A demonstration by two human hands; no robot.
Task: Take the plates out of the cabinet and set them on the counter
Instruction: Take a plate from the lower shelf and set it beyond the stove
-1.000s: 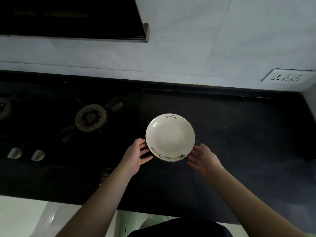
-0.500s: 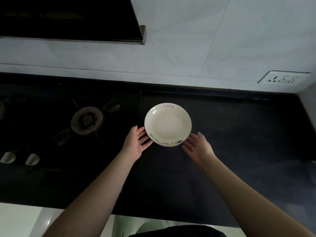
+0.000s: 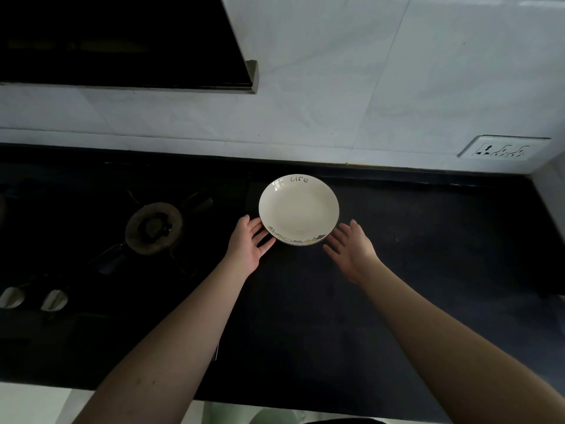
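Two bare forearms reach in from the near edge of the dark counter point(image 3: 428, 240) toward its back edge. The left hand point(image 3: 249, 244) lies open and flat, fingers spread and released, its fingertips just beside the near-left rim of the plate point(image 3: 298, 209); whether they touch the rim cannot be told. The right hand point(image 3: 351, 249) is likewise open, fingers extended and holding nothing, with the fingertips just beside the near-right rim.

One plate is in view. It rests flat on the counter between the two hands, close to the back edge and just right of the stove point(image 3: 91, 240). It is cream-coloured and holds nothing; a printed band runs along its near rim and the word "Life" is written at its far rim.

On the stove, left of the plate, one burner point(image 3: 153, 228) shows clearly, and two pale knobs point(image 3: 33, 298) sit near the counter's near-left side. Behind the counter rises a white tiled wall point(image 3: 336, 87) with one socket panel point(image 3: 504, 148) toward the far right corner. A dark hood point(image 3: 122, 41) hangs above the stove.
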